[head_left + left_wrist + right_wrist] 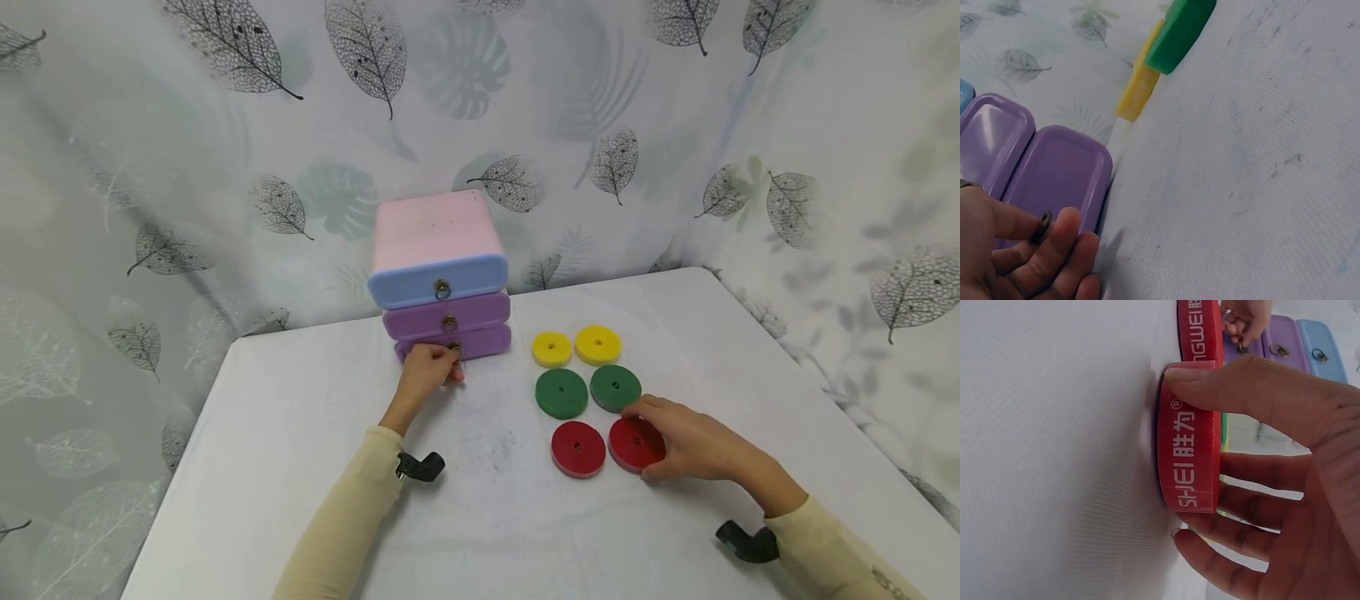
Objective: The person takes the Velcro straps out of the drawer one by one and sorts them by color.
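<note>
My left hand [429,367] pinches the small ring pull [1041,228] on the front of the bottom purple drawer [1063,172]. That drawer belongs to a small drawer unit with a pink top [435,225]. My right hand [686,437] grips the nearer-right red roll [637,444] by its edge, thumb on one side and fingers on the other; white lettering shows on its rim in the right wrist view. The roll rests on the table. Just left of it lies a second red roll [577,449].
Two green rolls [562,393] lie behind the red ones, and two yellow rolls [551,349] lie farther back. Above the bottom drawer sit another purple drawer [420,319] and a blue drawer [405,286]. A leaf-patterned curtain [315,200] rises behind the white table [300,400].
</note>
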`<state>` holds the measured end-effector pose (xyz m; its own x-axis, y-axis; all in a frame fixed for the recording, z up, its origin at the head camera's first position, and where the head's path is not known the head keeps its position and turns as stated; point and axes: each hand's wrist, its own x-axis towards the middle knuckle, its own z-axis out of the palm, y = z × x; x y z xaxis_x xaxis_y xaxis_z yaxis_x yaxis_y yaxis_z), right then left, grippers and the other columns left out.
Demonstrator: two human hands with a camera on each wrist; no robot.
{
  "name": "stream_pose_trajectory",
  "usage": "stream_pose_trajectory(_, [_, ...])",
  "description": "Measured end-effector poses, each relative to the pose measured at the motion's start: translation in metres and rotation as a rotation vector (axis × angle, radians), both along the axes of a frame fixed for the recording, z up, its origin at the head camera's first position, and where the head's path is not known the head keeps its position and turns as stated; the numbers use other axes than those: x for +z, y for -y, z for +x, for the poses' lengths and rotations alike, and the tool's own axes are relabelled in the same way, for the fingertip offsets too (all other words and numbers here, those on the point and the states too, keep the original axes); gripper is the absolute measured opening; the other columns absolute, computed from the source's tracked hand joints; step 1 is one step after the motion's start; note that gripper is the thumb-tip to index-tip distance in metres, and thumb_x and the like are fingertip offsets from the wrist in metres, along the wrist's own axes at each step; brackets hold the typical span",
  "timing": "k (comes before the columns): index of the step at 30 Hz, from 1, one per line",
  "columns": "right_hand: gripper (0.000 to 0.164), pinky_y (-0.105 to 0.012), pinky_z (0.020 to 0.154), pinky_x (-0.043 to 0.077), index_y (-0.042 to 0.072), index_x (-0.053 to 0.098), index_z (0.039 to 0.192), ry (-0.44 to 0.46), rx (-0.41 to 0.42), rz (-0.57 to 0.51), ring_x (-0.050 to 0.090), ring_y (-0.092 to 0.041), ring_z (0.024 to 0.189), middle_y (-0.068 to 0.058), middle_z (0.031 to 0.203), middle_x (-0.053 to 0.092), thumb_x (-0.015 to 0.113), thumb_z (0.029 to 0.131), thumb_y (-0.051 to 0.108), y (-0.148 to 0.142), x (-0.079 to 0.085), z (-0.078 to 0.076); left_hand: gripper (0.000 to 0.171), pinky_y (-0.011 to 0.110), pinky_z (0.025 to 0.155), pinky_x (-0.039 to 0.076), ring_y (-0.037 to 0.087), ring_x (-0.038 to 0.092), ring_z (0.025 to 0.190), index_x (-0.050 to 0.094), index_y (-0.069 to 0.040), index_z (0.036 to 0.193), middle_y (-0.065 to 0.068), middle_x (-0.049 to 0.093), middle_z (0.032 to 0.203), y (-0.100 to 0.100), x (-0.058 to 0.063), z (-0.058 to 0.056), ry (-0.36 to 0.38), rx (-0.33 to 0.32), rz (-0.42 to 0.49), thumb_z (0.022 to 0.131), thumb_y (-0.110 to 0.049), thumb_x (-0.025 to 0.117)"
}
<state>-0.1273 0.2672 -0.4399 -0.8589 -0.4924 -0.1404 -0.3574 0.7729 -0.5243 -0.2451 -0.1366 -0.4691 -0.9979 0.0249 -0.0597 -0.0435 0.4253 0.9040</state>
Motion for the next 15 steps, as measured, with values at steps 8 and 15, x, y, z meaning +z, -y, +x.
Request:
stream_pose_trajectory(8, [0.084, -0.037, 0.075, 0.058, 0.006, 0.058, 0.137, 0.021, 0.000, 0.027, 0.056, -0.026, 0.111, -0.006, 0.126, 0.059, 0.098, 0.069, 0.036, 0.001, 0.005, 0.002, 0.032, 0.031, 0.064, 0.055, 0.018, 0.071, 0.068, 0.078, 0.001, 0.088, 0.006, 0.072, 0.071, 0.003, -0.001, 0.004, 0.009, 0.008, 0.011, 0.103, -0.025, 0.065])
stream_pose_trajectory(15, [0.063, -0.032, 0.072, 0.055, 0.011, 0.064, 0.127, -0.079, -0.003, 0.027, 0.061, -0.021, 0.101, 0.001, 0.112, 0.063, 0.091, 0.078, 0.041, 0.000, 0.026, 0.002, 0.030, 0.033, 0.068, 0.057, 0.018, 0.072, 0.070, 0.076, 0.006, 0.096, 0.008, 0.073, 0.075, 0.009, 0.003, 0.014, 0.003, -0.011, 0.041, 0.104, -0.019, 0.062])
